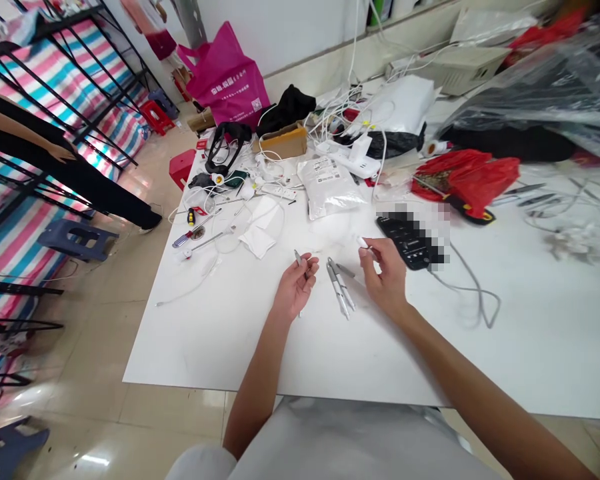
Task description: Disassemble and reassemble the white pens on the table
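My left hand (296,285) is closed around a slim silver pen (298,256), its end poking up past the fingers. Between the thumb and fingertips of my right hand (386,275) is a small white piece (362,243), too small to name. On the white table between the two hands lie several silver-and-white pens (341,290), side by side and partly overlapping. A black phone-like device (405,241), partly blurred out, rests just beyond my right hand with a grey cable running from it.
A clear-wrapped white packet (330,187) and folded white paper (258,230) lie ahead. Screwdrivers (187,235) and tangled cables are at the left, a red plastic bag (473,180) at the right. Behind stands a magenta bag (230,83). A person's legs (75,160) show beyond the table's left edge.
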Action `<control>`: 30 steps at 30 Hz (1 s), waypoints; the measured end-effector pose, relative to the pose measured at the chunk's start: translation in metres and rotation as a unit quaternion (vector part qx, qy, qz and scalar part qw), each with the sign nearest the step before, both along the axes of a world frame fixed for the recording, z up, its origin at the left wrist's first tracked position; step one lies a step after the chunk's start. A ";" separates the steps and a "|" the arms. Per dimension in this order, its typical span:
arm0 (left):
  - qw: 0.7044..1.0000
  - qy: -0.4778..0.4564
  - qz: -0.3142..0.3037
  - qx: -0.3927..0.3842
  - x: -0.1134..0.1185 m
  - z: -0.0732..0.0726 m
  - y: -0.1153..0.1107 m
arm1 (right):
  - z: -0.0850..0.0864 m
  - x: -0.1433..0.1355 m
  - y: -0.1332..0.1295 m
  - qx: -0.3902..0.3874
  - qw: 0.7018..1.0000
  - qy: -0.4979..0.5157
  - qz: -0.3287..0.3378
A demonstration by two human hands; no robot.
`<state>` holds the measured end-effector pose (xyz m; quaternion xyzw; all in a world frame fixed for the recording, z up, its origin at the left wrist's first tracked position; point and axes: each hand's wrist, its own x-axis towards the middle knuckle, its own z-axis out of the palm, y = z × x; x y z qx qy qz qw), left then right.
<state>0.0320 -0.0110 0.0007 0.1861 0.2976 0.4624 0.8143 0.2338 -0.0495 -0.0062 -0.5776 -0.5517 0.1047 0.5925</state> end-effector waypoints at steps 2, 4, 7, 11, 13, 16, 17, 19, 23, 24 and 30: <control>1.000 0.017 -0.010 0.009 0.001 0.002 -0.001 | 0.001 -0.001 -0.001 -0.003 1.000 0.030 -0.003; 0.999 0.028 -0.025 0.035 0.001 0.005 -0.001 | 0.000 -0.003 -0.002 -0.018 0.999 0.042 0.009; 0.995 0.054 -0.045 0.071 0.001 0.007 -0.003 | -0.001 -0.005 -0.004 -0.028 0.996 -0.004 0.086; 0.987 0.107 -0.075 0.089 0.004 0.005 -0.006 | 0.000 -0.007 -0.004 0.003 0.982 -0.051 0.184; 0.984 0.123 -0.091 0.086 0.006 0.005 -0.008 | 0.001 -0.009 -0.005 -0.001 0.980 -0.056 0.193; 0.985 0.125 -0.095 0.075 0.008 0.004 -0.009 | 0.004 -0.009 -0.006 -0.033 0.980 -0.062 0.184; 0.986 0.121 -0.090 0.073 0.008 0.003 -0.009 | 0.005 -0.009 -0.007 -0.042 0.981 -0.059 0.179; 0.989 0.103 -0.078 0.070 0.007 0.001 -0.007 | 0.006 -0.007 -0.007 -0.045 0.984 -0.050 0.166; 0.995 0.059 -0.063 0.046 0.003 -0.002 -0.004 | 0.006 -0.003 -0.004 -0.006 0.984 -0.066 0.167; 0.996 0.055 -0.064 0.042 0.003 -0.002 -0.004 | 0.005 -0.002 -0.004 0.006 0.982 -0.074 0.175; 0.988 0.080 -0.119 0.063 0.006 -0.002 -0.008 | 0.004 -0.005 -0.005 0.032 0.977 -0.062 0.203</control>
